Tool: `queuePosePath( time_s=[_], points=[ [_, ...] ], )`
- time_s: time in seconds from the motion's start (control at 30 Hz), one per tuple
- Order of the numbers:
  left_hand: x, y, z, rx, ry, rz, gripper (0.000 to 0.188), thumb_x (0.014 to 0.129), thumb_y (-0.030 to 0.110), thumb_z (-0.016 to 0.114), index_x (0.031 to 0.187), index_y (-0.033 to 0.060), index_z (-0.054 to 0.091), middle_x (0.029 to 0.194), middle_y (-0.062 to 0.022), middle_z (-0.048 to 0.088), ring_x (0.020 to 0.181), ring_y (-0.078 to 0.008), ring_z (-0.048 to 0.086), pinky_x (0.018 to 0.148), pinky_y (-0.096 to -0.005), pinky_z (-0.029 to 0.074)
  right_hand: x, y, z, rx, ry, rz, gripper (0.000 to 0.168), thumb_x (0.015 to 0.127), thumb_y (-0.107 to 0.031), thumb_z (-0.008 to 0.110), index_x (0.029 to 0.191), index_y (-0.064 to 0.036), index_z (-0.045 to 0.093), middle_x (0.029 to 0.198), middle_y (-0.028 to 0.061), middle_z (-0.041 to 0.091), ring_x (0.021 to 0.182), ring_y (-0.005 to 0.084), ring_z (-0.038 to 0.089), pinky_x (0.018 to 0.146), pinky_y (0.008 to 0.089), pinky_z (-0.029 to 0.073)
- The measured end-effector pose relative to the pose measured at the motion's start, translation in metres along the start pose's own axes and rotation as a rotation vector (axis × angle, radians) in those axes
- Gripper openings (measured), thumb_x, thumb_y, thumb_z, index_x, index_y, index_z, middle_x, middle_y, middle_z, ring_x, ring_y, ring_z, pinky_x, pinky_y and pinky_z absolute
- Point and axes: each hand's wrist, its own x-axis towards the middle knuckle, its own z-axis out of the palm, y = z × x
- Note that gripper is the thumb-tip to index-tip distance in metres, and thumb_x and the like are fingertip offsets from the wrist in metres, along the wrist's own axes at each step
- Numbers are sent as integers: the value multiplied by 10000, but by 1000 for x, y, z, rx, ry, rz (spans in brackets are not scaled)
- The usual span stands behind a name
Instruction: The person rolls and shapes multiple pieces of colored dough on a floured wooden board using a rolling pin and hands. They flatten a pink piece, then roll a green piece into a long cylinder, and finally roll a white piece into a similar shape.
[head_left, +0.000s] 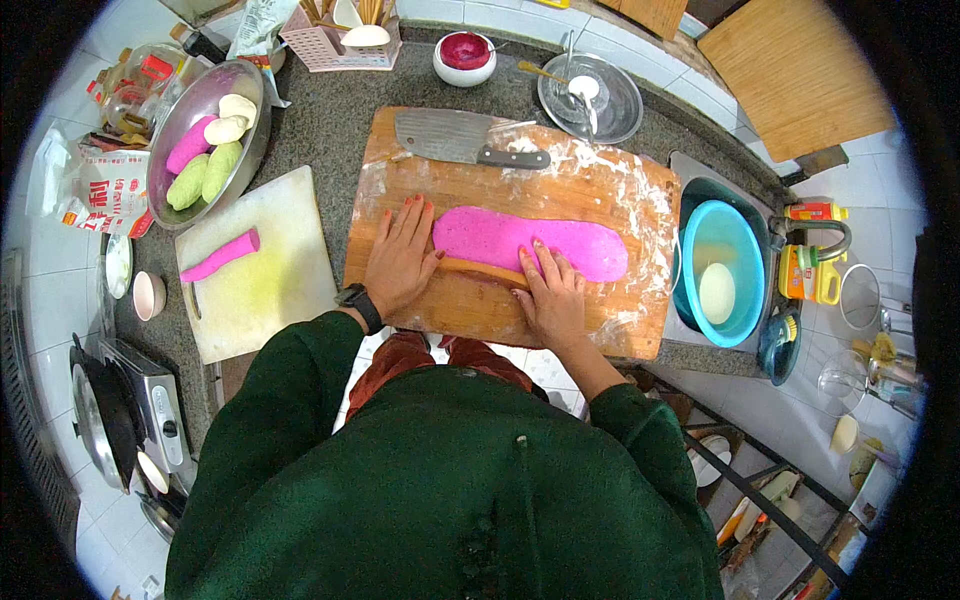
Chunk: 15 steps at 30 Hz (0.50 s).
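A long, flattened strip of pink dough (487, 236) lies across a floured wooden board (420, 315). Along its near edge runs a slim wooden rolling pin (480, 271), visible only between my hands. My left hand (401, 255), fingers stretched forward on the board, covers the pin's left end. Over its right end rests my right hand (553, 292), with fingertips on the dough. How far the pin reaches beneath each palm is hidden. A cleaver (450, 136) lies flat along the board's far side.
At left, a white cutting board (289, 217) carries a pink dough roll (223, 256). Beyond it stands a steel bowl (251, 161) with coloured dough pieces. A glass bowl (559, 112) overlaps the wooden board's far edge. A blue basin (754, 232) sits in the sink at right.
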Motion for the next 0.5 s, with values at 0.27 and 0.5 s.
queuePosePath(
  time_s=[0.27,0.5],
  points=[
    [24,-17,-12,-48,61,-5,709,992,314,544,1554,-32,284,1624,-250,264,1519,-383,232,1231,-528,168,49,-7,-11,156,89,-88,362,896,-262,702,1226,-112,687,1355,102,568,1141,332,548,951,452,471],
    [76,-35,3,9,166,-60,696,1003,306,530,1572,-3,275,1634,-249,244,1521,-416,212,1224,-538,172,114,24,16,43,190,0,463,951,-334,634,1341,-94,559,1365,132,544,1200,363,500,1028,520,369]
  ],
)
